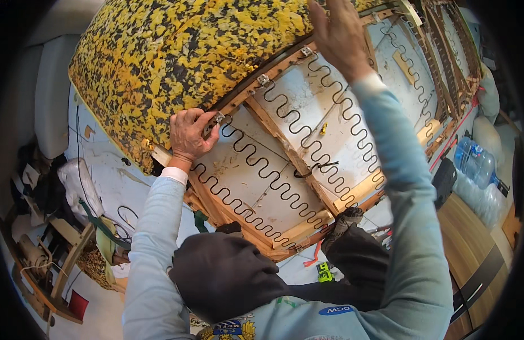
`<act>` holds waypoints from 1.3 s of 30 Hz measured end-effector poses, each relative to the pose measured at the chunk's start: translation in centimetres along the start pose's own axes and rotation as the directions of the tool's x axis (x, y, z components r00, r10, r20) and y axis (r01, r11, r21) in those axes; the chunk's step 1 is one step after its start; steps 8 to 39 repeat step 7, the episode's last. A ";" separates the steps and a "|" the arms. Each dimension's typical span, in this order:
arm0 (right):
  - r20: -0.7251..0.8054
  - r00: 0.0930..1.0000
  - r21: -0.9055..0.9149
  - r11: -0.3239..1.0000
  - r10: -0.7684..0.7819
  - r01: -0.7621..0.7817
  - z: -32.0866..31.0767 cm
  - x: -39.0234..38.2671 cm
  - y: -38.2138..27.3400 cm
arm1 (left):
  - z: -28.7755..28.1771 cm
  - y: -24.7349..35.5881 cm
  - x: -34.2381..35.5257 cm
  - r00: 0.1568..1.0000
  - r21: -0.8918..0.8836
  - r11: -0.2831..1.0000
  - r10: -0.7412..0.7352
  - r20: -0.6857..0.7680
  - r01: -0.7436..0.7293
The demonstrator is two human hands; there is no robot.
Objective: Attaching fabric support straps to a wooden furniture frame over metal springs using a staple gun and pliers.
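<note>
A wooden seat frame point(273, 127) lies in front of me, strung with wavy zigzag springs point(296, 126). Small metal clips point(306, 51) hold the spring ends along its far rail point(284, 66). Yellow and black speckled foam point(194, 45) stands up beyond that rail. My left hand point(192, 136) is closed around the rail's left part, its thumb and fingertips right beside a metal clip point(219, 117). Farther right, my right hand point(342, 42) reaches over the rail beside the foam with fingers stretched out; its fingertips are cut off by the picture's top edge.
A bright green tool point(325, 272) lies on the floor near my legs. Large clear blue bottles point(474, 161) and a brown wood-grain panel point(469, 243) stand at right. Wooden furniture parts point(69, 266) and a plastic-wrapped bundle point(81, 184) are at left. A small yellow item point(323, 129) shows beneath the springs.
</note>
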State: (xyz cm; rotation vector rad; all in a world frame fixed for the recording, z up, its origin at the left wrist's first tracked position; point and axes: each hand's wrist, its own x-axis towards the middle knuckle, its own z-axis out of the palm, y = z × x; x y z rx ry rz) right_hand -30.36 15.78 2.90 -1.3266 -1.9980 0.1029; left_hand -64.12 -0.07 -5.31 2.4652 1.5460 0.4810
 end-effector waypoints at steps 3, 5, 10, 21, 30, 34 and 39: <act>-0.066 0.997 -0.102 0.994 0.043 -0.050 6.4 -0.3 -1.6 | 0.5 -0.1 -0.6 1.000 -0.011 1.000 -0.011 -0.024 0.011; -0.079 0.995 -0.069 0.995 0.063 -0.069 9.6 -1.7 -1.9 | 0.6 -0.4 -0.6 0.999 -0.001 1.000 0.009 -0.031 -0.009; -0.113 0.992 -0.174 0.982 0.056 -0.076 11.0 -2.6 -1.2 | 0.5 -0.5 -0.5 1.000 -0.013 1.000 0.007 -0.008 -0.007; -0.113 0.992 -0.174 0.982 0.056 -0.076 11.0 -2.6 -1.2 | 0.5 -0.5 -0.5 1.000 -0.013 1.000 0.007 -0.008 -0.007; -0.113 0.992 -0.174 0.982 0.056 -0.076 11.0 -2.6 -1.2 | 0.5 -0.5 -0.5 1.000 -0.013 1.000 0.007 -0.008 -0.007; -0.113 0.992 -0.174 0.982 0.056 -0.076 11.0 -2.6 -1.2 | 0.5 -0.5 -0.5 1.000 -0.013 1.000 0.007 -0.008 -0.007; -0.113 0.992 -0.174 0.982 0.056 -0.076 11.0 -2.6 -1.2 | 0.5 -0.5 -0.5 1.000 -0.013 1.000 0.007 -0.008 -0.007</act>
